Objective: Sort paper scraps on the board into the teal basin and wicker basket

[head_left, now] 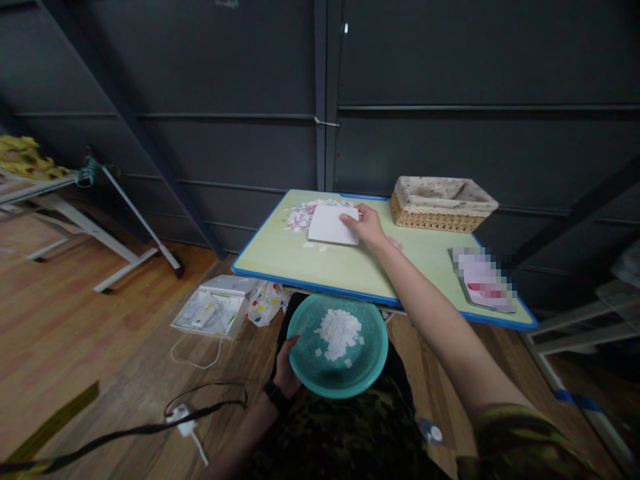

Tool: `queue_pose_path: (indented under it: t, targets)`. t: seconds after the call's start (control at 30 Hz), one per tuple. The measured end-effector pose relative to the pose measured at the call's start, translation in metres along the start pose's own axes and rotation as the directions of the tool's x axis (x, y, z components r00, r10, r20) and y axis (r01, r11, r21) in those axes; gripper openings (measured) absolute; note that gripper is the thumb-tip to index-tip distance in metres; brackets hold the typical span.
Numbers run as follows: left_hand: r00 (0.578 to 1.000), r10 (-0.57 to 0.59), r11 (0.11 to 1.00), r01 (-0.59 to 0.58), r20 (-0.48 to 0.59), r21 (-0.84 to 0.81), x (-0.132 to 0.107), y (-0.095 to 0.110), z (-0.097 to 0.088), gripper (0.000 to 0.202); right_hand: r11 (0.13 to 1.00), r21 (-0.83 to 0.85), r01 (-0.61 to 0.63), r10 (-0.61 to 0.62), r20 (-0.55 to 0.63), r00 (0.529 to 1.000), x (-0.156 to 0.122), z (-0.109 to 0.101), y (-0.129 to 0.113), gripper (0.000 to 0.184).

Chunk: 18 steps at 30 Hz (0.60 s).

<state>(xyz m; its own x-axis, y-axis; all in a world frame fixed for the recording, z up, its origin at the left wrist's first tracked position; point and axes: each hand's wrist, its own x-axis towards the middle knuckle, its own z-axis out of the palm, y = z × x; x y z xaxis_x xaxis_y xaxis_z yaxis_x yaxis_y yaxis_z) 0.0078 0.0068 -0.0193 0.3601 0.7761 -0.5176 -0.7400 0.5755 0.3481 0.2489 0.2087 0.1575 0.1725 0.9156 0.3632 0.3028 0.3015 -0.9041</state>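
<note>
My right hand [367, 227] grips the right edge of a flat white square board [331, 225], thumb on top, over the yellow-green table. Just behind and left of the board lies a pile of small white and pink paper pieces [300, 215], partly covered by it. In my lap rests a green plastic colander [367, 370] with a heap of small white paper pieces [340, 333] inside. My left hand [287, 367] holds the colander by its left rim, its fingers mostly hidden beneath.
On the blue-edged table [280, 257] stand a lined wicker basket [435, 217] at the back right and a blurred-out flat object [483, 280] near the right edge. An open white box [210, 310] and a power strip [180, 420] with cables lie on the floor at left.
</note>
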Motion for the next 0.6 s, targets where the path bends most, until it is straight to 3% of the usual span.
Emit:
queue_pose_path:
  t: [0.27, 0.4, 0.53, 0.6]
  targets:
    - [0.998, 0.043, 0.996, -0.04, -0.035, 0.079, -0.012, 0.008, 0.017, 0.015, 0.997, -0.059, 0.051, -0.044, 0.118, 0.992, -0.004, 0.006, -0.001, 0.037]
    - [0.992, 0.097, 0.988, -0.086, -0.082, 0.124, -0.02, 0.02, 0.028, 0.02, 0.999, 0.015, -0.029, 0.025, 0.248, 0.968, -0.005, 0.0, -0.006, 0.038]
    - [0.979, 0.158, 0.978, -0.138, -0.128, 0.155, -0.024, 0.034, 0.039, 0.025, 0.989, 0.091, -0.112, 0.065, 0.413, 0.908, -0.007, -0.005, -0.013, 0.039]
    - [0.97, 0.207, 0.97, -0.186, -0.128, 0.156, -0.026, 0.041, 0.043, 0.028, 0.983, 0.126, -0.137, 0.069, 0.437, 0.897, -0.007, -0.006, -0.014, 0.04]
